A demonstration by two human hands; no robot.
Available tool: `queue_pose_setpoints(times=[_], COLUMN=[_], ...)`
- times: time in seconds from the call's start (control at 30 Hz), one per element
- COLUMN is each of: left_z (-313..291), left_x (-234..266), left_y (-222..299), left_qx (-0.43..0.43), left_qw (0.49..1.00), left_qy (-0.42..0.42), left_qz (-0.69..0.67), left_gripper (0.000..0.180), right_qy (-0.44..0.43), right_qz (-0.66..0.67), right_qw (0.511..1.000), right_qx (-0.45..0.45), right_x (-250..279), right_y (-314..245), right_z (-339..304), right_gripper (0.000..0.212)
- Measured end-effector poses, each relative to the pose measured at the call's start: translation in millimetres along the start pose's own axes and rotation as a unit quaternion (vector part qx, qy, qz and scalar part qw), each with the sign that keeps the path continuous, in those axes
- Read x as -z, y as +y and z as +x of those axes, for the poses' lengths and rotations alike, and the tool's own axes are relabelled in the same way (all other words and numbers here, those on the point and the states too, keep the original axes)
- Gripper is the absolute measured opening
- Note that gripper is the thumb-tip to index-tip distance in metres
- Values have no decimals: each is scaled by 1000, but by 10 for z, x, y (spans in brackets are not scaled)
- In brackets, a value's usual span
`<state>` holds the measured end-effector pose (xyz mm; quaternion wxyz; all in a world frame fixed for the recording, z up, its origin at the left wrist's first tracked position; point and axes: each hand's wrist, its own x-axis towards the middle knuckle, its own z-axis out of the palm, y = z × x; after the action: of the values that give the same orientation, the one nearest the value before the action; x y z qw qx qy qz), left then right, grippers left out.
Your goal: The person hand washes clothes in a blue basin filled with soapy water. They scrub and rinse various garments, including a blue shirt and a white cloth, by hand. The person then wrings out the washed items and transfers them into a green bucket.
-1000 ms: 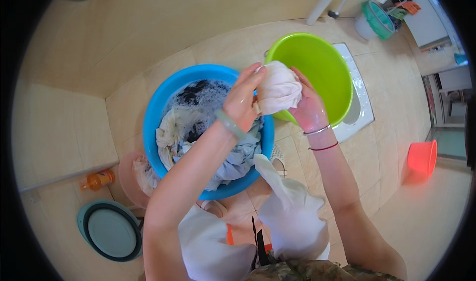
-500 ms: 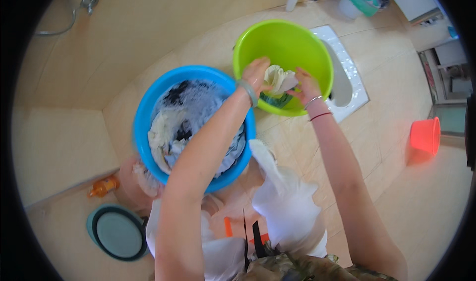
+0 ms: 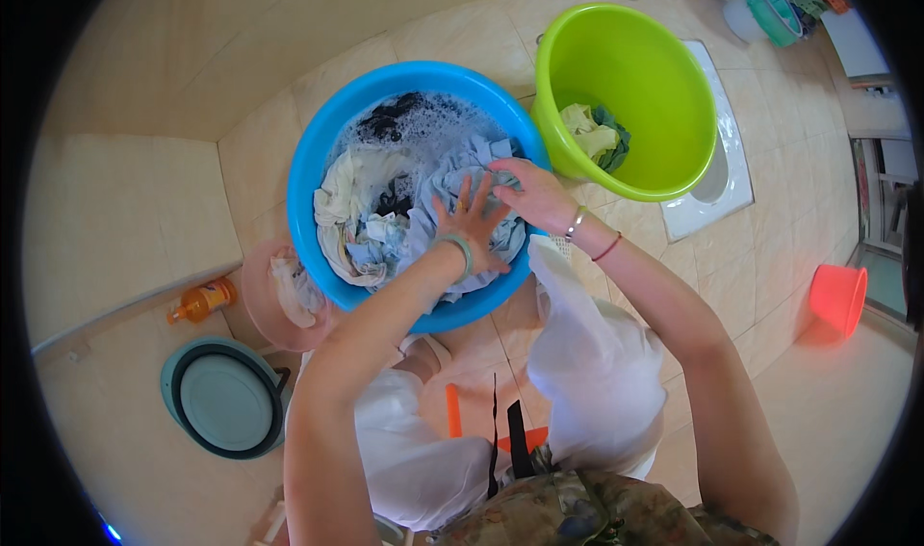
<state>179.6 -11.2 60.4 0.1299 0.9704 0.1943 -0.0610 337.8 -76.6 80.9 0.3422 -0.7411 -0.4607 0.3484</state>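
A blue basin [image 3: 305,175] of sudsy water stands in front of me, full of soaking clothes. My left hand [image 3: 469,221] lies with spread fingers on light blue cloth [image 3: 443,185] at its right side. Beside it my right hand [image 3: 534,195] reaches over the basin's right rim, its fingers stretched loosely onto the same cloth. White cloth [image 3: 339,199] is bunched at the left of the basin, and black cloth [image 3: 395,115] floats at the far side. To the right, a lime green tub [image 3: 664,93] holds a cream cloth [image 3: 587,132] and a dark green cloth [image 3: 613,142].
A squat toilet [image 3: 739,170] lies right of the green tub. Left of my legs are a pink basin [image 3: 265,300] with pale cloth, an orange bottle [image 3: 204,300] and a grey-green folding basin [image 3: 226,402]. A coral bucket [image 3: 837,299] stands far right.
Both hands have moved left from the green tub to the blue basin. The cream cloth they held has been let go and now lies in the green tub. The view has shifted.
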Motion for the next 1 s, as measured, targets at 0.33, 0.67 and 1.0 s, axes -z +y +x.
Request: queue_pose_setpoints(times=[0.33,0.67,1.0], left_z=[-195,-811,-1229], left_x=[340,833,717], left_y=[-1423,-2213,-2479], left_qx=[42,86,175], left_qw=[995,990,979], left_qy=[48,98,107], left_qz=[-76,-58,-12], left_gripper=[43,38,40], right_qy=[-97,-258,-211], right_qz=[-57,-269,-266], right_qw=[993,927,939], right_qx=[-34,50,-59], right_x=[-222,-624,-886], right_y=[407,739,879], right_z=[48,34,259], right_gripper=[16,32,52])
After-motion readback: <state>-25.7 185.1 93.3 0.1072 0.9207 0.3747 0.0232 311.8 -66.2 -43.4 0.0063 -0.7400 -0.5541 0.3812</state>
